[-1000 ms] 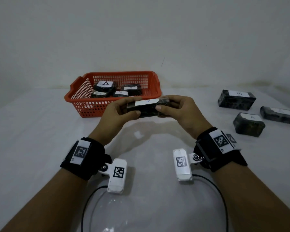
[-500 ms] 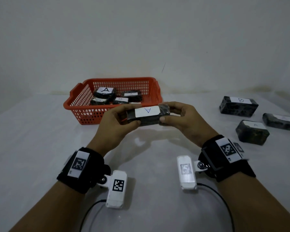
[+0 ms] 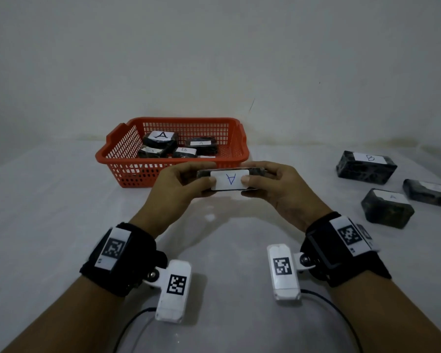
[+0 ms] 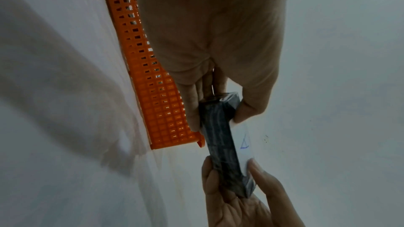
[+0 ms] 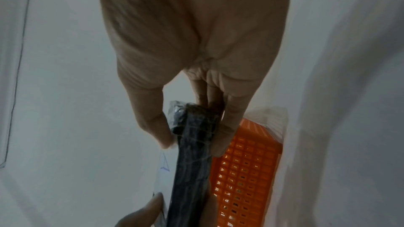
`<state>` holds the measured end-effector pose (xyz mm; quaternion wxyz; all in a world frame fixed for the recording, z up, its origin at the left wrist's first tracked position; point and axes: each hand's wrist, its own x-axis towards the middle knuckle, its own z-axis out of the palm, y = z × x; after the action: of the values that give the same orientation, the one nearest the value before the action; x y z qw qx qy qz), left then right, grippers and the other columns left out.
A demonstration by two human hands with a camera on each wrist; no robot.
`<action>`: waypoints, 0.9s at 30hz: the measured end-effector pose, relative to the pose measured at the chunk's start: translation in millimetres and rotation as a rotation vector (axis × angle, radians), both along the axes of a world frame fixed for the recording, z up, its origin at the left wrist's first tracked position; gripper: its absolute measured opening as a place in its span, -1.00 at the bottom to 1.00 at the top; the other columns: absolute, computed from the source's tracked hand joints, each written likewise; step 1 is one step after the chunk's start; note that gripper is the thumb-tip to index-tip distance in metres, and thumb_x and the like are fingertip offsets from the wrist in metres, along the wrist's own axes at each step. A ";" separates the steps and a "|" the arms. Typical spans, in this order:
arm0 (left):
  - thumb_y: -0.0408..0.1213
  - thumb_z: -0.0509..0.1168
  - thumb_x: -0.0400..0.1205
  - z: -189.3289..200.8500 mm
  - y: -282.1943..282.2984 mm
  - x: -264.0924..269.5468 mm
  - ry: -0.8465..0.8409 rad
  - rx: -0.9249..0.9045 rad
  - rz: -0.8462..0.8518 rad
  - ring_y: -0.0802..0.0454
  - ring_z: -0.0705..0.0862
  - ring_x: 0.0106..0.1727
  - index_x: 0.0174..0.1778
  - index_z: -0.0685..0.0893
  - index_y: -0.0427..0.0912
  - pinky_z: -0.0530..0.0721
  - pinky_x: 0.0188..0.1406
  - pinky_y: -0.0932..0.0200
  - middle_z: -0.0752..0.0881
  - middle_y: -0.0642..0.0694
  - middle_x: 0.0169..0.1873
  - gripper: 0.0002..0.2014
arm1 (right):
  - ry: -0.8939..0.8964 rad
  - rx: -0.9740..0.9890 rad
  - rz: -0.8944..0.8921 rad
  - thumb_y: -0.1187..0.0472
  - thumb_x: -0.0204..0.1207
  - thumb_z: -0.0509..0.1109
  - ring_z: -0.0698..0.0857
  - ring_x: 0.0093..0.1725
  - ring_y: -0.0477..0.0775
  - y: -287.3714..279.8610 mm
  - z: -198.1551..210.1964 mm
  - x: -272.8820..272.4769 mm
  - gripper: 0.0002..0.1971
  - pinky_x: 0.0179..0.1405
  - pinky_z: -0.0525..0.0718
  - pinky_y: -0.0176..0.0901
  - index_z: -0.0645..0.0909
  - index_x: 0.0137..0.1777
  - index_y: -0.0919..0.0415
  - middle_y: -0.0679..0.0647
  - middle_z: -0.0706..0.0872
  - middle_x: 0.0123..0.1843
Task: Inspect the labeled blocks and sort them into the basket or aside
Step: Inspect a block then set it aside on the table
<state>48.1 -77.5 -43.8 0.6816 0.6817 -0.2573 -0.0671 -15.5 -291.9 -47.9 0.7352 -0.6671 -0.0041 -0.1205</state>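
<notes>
A dark wrapped block [image 3: 230, 180] with a white label marked A is held in the air just in front of the orange basket [image 3: 127, 149]. My left hand [image 3: 186, 184] pinches its left end between thumb and fingers, and my right hand [image 3: 273, 184] pinches its right end. The label faces the head camera. The left wrist view shows the block [image 4: 220, 137] edge-on, gripped by my left hand [image 4: 216, 110] and, lower down, by the other hand. Seen from the right wrist, the block [image 5: 192, 158] runs from my right hand [image 5: 194, 127] toward the basket [image 5: 249, 170].
Several labeled dark blocks lie in the basket, among them one marked A [image 3: 161, 138] and one marked B [image 3: 185, 152]. On the table at the right lie a block marked B [image 3: 365, 167], a block marked A [image 3: 387, 211] and another dark block [image 3: 429, 193].
Both hands have tilted the block so its label now faces the head camera. The hands sit lower in the picture as the head view has shifted.
</notes>
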 end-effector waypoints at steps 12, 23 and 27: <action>-0.47 0.37 0.67 1.0 2.4 -1.5 -0.015 0.004 -0.021 0.04 0.84 0.17 0.33 0.73 -0.18 0.82 0.11 0.17 0.86 -0.04 0.10 -0.69 | -0.029 -0.039 0.018 0.38 0.47 0.60 0.86 0.20 0.32 -0.9 -1.0 0.9 -0.62 0.22 0.82 0.03 0.73 0.28 0.46 0.39 0.85 0.20; -0.48 0.35 0.67 3.3 6.3 -0.3 0.004 -0.079 -0.076 -0.04 0.80 0.28 0.40 0.68 -0.21 0.79 0.23 0.05 0.83 -0.11 0.21 -0.63 | -0.099 -0.032 0.018 0.52 0.54 0.49 0.86 0.12 0.12 -5.0 4.0 -2.2 -0.71 0.05 0.81 -0.19 0.75 0.21 0.29 0.17 0.89 0.08; -0.56 0.39 0.63 6.0 5.9 -3.1 -0.067 -0.083 -0.057 0.02 0.81 0.26 0.33 0.71 -0.18 0.80 0.17 0.14 0.84 -0.08 0.19 -0.62 | -0.090 0.000 0.030 0.50 0.54 0.49 0.85 0.14 0.17 -2.7 6.2 -4.6 -0.69 0.07 0.83 -0.14 0.72 0.27 0.34 0.21 0.87 0.12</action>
<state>45.0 -71.6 -37.8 0.6979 0.6473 -0.3019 -0.0531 -20.1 -294.6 -41.7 0.7360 -0.6608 -0.0470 -0.1395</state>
